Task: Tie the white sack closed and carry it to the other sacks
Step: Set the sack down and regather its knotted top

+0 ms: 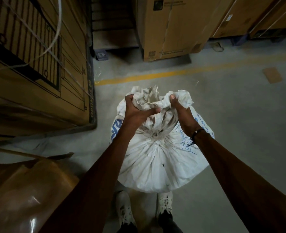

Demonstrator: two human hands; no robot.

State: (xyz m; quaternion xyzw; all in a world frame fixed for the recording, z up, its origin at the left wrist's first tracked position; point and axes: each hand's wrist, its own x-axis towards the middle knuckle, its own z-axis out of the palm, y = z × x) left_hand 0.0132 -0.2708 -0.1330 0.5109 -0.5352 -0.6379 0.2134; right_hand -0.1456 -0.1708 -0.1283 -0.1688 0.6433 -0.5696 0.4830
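White sack between cardboard boxes, both hands' fingers on its neck

White sack, full and rounded, stands upright on grey floor. Cloth gathered into tight neck near top, pleats fanning down from it. Loose crumpled mouth flares above neck, dirty grey in folds. Blue printed lettering on left and right sides, unreadable. Small dark specks on near face.
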